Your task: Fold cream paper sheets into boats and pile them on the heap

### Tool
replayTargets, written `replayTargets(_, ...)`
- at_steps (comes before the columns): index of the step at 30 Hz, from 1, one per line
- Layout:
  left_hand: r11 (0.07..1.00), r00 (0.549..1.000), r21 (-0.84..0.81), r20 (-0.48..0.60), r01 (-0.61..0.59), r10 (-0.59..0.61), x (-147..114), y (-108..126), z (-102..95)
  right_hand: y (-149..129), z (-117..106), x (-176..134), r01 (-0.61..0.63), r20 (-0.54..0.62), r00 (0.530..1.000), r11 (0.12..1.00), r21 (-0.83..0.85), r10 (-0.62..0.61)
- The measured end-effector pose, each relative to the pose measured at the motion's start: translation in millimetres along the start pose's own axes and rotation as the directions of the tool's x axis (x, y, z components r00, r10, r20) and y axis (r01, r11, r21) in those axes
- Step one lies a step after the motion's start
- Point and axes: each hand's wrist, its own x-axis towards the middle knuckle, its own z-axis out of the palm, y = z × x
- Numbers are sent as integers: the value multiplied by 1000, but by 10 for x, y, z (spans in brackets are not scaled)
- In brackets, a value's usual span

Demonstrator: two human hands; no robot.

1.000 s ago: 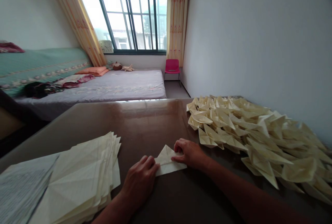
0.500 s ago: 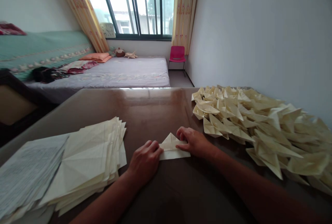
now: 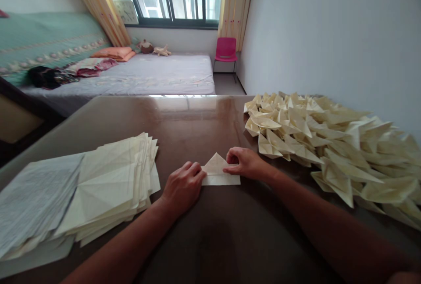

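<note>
A folded sheet of cream paper (image 3: 215,166) lies on the brown table, with a pointed peak at the back and a flat strip along the front. My left hand (image 3: 184,184) rests at its left end, fingers curled together over the edge. At the right side my right hand (image 3: 246,162) is closed on the paper, thumb on its face and index finger bent behind; the exact contact there is partly hidden.
Creased cream sheets (image 3: 108,183) are stacked to the left, beside printed sheets (image 3: 36,200). A heap of folded paper boats (image 3: 315,139) covers the table's right side by the wall. Beyond the table's far edge stand a bed (image 3: 171,71) and a pink chair (image 3: 226,50).
The view has tipped downward, so everything sits higher in the picture. Both hands stay at the folded paper; my right fingers are slightly more curled at its right side.
</note>
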Motion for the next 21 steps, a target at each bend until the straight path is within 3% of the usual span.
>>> replayTargets(5, 1000, 999, 2, -34, -7, 7, -9, -8, 33, -46, -4, -13, 53, 11, 998, 978, 200, -56)
replayTargets(8, 999, 982, -37, -189, 10, -16, 3, 6, 5, -113, -13, -26, 154, -150, 982, 942, 299, -113)
replayTargets(10, 996, 943, -74, -325, 45, -67, 15, 20, -22, -186, -25, -56, 206, -242, 960, 938, 277, -139)
replayTargets(13, 989, 905, -138, -410, 57, -109, 21, 32, -33, -299, -30, -119, 308, -253, 933, 930, 199, -255)
replayTargets(15, 968, 902, -243, -399, 68, -164, 15, 33, -15, -345, -6, -146, 352, -250, 920, 915, 195, -301)
replayTargets(17, 908, 898, -403, -347, 118, -271, 8, 36, 5, -356, 40, -144, 340, -277, 924, 899, 275, -264)
replayTargets(19, 802, 889, -566, -247, 191, -386, 11, 50, 6, -343, 107, -115, 283, -293, 942, 853, 439, -162)
replayTargets(21, 638, 861, -726, -128, 257, -492, 28, 78, -13, -326, 186, -77, 210, -240, 968, 751, 626, -70)
